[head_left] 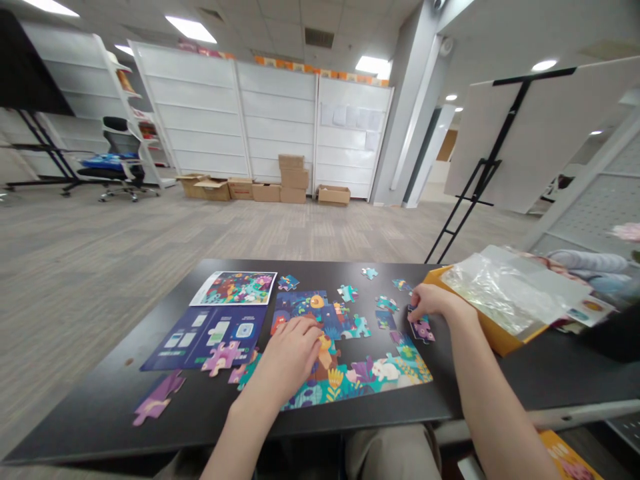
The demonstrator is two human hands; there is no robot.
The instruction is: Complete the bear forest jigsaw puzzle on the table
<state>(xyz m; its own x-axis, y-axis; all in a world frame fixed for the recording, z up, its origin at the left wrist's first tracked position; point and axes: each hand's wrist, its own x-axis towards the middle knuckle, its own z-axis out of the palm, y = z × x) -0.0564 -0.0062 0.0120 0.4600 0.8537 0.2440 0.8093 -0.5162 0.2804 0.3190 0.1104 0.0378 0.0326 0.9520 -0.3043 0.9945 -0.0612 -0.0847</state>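
A partly assembled jigsaw puzzle (360, 383) with animals and plants lies on the black table. My left hand (295, 340) rests palm down on its left part, fingers stretched over the pieces and covering some of the picture. My right hand (431, 300) is at the right, fingers closed on the edge of a purple puzzle piece (423, 330); its fingertips are partly hidden. Loose teal pieces (347, 293) and a dark blue piece (385, 320) lie between the puzzle and my right hand. Pink pieces (223, 358) lie left of my left hand.
A leaflet (200, 340) with the printed picture lies at the left of the table (105, 400). A yellow box (493, 333) with clear plastic on it stands at the right, near my right forearm. Cardboard boxes (267, 192) stand by white shelving at the back.
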